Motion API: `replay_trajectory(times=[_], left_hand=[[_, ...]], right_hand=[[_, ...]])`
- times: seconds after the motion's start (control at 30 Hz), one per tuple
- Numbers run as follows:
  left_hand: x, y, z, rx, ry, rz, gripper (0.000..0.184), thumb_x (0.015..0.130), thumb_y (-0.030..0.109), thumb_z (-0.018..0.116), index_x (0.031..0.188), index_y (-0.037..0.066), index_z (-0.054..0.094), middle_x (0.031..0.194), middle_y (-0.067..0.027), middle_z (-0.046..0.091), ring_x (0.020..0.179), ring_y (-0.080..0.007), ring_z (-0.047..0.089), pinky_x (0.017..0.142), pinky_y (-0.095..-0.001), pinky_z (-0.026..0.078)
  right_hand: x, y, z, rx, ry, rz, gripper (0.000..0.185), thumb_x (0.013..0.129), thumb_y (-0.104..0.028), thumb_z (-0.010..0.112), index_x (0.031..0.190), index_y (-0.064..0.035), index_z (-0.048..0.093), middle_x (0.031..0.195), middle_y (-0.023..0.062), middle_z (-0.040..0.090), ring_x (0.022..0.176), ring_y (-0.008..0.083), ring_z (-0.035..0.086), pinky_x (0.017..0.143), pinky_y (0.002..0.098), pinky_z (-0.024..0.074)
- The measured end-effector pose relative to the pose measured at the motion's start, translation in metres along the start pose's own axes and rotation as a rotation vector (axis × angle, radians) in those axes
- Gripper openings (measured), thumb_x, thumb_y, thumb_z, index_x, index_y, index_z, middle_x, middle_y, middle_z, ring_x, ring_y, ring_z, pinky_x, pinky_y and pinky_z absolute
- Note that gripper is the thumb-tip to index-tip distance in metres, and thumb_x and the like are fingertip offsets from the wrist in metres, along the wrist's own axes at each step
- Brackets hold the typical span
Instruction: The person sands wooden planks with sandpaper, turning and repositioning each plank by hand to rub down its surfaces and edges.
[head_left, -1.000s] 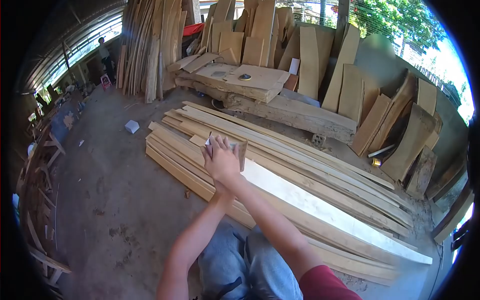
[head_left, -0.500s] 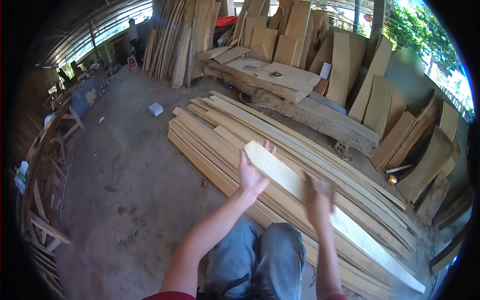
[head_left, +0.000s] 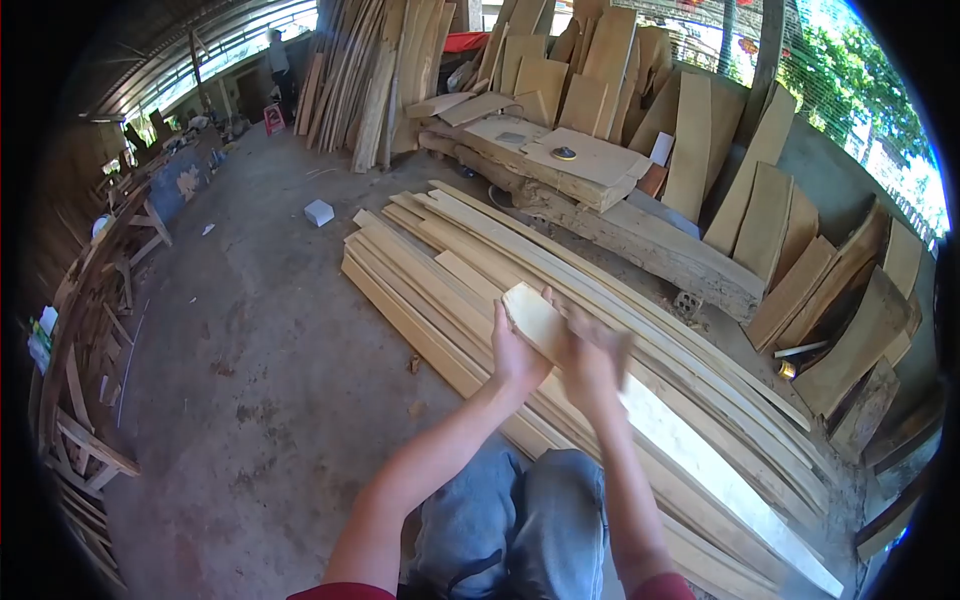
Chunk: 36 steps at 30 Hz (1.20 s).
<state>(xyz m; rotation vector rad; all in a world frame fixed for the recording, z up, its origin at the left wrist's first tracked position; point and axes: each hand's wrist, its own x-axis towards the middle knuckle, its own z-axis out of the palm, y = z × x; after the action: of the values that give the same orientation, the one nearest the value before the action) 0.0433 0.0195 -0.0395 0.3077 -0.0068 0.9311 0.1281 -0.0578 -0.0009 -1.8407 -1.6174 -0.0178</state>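
Note:
A long pale wooden board [head_left: 680,445] slants from in front of my knees down to the lower right, above a stack of planks [head_left: 400,290]. Near its upper end, my left hand [head_left: 517,358] grips the board from below, with fingertips showing at its far edge. My right hand [head_left: 592,360] lies across the board's top face, close to my left hand. Motion smears its fingers, and I cannot make out whether anything is under them.
A thick slab bench [head_left: 590,225] behind the stack carries flat boards and a dark round disc [head_left: 564,153]. Slabs [head_left: 690,150] lean along the wall. On the floor lies a white block [head_left: 319,212]. A person [head_left: 279,70] stands far back; a wooden rack [head_left: 95,445] lines the left.
My right hand has slid along the board toward its upper end, nearer my left hand. My left hand keeps its hold. The whole view has shifted slightly.

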Motion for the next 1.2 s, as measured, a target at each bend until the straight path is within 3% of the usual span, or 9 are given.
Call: replay_trajectory(times=[0.07,0.13,0.4,0.7,0.8,0.9,0.97,1.03,1.2], left_hand=[[-0.008,0.002,0.004,-0.021,-0.216,-0.012,0.056,0.087,0.051,0.026,0.132,0.017,0.026,0.134,-0.0031,0.031,0.123,-0.02,0.03,0.101,-0.0402,0.024],[-0.005,-0.006,0.016,0.086,-0.149,0.339,0.052,0.088,0.046,0.026,0.133,0.02,0.022,0.134,-0.0017,0.031,0.126,-0.0197,0.024,0.102,-0.0401,0.022],[-0.011,0.002,0.022,-0.032,0.072,0.006,0.055,0.086,0.054,0.025,0.126,0.017,0.031,0.129,-0.0041,0.037,0.118,-0.0213,0.033,0.101,-0.0397,0.023],[-0.009,-0.001,0.025,-0.047,0.005,0.005,0.057,0.087,0.054,0.021,0.13,0.018,0.027,0.131,-0.0013,0.035,0.124,-0.0184,0.026,0.102,-0.0399,0.02],[-0.007,-0.001,0.022,-0.028,0.003,0.015,0.059,0.086,0.056,0.021,0.131,0.018,0.025,0.131,-0.0022,0.035,0.124,-0.0184,0.027,0.102,-0.0396,0.021],[-0.008,0.003,0.016,-0.016,-0.086,-0.059,0.059,0.086,0.055,0.025,0.129,0.016,0.027,0.13,-0.0035,0.036,0.119,-0.0199,0.034,0.101,-0.0392,0.023],[0.013,-0.006,-0.034,-0.255,-0.537,0.031,0.055,0.088,0.051,0.022,0.131,0.017,0.024,0.134,-0.0026,0.03,0.121,-0.0206,0.03,0.102,-0.0351,0.021],[-0.015,-0.007,0.036,-0.065,0.099,0.302,0.049,0.089,0.046,0.023,0.13,0.017,0.026,0.136,0.0026,0.026,0.126,-0.0175,0.024,0.104,-0.0329,0.018],[-0.014,-0.004,0.003,-0.273,-0.281,0.034,0.052,0.088,0.049,0.023,0.13,0.018,0.026,0.129,-0.0026,0.038,0.122,-0.021,0.031,0.103,-0.0353,0.022]], right_hand=[[0.036,-0.043,0.024,0.046,-0.118,0.012,0.045,0.084,-0.022,0.039,0.126,-0.0051,0.034,0.132,0.0127,0.034,0.12,0.0412,0.028,0.101,0.0518,0.0141],[0.056,-0.058,0.044,0.026,-0.073,-0.179,0.043,0.086,-0.022,0.035,0.124,-0.0025,0.036,0.13,0.0106,0.036,0.121,0.039,0.028,0.101,0.0507,0.0164],[-0.024,-0.002,-0.017,0.027,-0.156,-0.254,0.05,0.079,-0.002,0.041,0.128,-0.0107,0.034,0.131,0.0092,0.036,0.124,0.0381,0.023,0.101,0.0529,0.0151],[-0.113,0.06,-0.095,-0.237,-0.107,0.765,0.039,0.09,-0.015,0.031,0.129,-0.016,0.034,0.1,0.0218,0.053,0.088,0.0323,0.055,0.079,0.0407,0.0423],[-0.072,0.042,-0.049,-0.484,0.243,-0.088,0.04,0.086,-0.01,0.042,0.125,-0.0122,0.039,0.062,0.008,0.047,0.06,0.0212,0.047,0.073,0.0368,0.0388],[-0.008,-0.025,-0.02,-0.129,-0.118,-0.088,0.056,0.074,-0.004,0.045,0.129,-0.0077,0.031,0.129,0.0135,0.038,0.119,0.0383,0.032,0.099,0.0571,0.0083],[0.023,-0.042,0.026,-0.026,-0.096,-0.21,0.05,0.079,-0.012,0.043,0.127,-0.0057,0.032,0.129,0.011,0.039,0.122,0.0384,0.027,0.099,0.0565,0.0127],[0.037,-0.059,0.037,0.07,-0.126,-0.233,0.044,0.082,-0.016,0.043,0.125,-0.005,0.037,0.13,0.0089,0.038,0.122,0.0387,0.026,0.099,0.0556,0.0155],[0.0,-0.038,-0.004,0.039,-0.237,-0.367,0.05,0.076,-0.006,0.047,0.125,-0.0083,0.038,0.131,0.0051,0.036,0.123,0.039,0.023,0.099,0.0566,0.0153]])
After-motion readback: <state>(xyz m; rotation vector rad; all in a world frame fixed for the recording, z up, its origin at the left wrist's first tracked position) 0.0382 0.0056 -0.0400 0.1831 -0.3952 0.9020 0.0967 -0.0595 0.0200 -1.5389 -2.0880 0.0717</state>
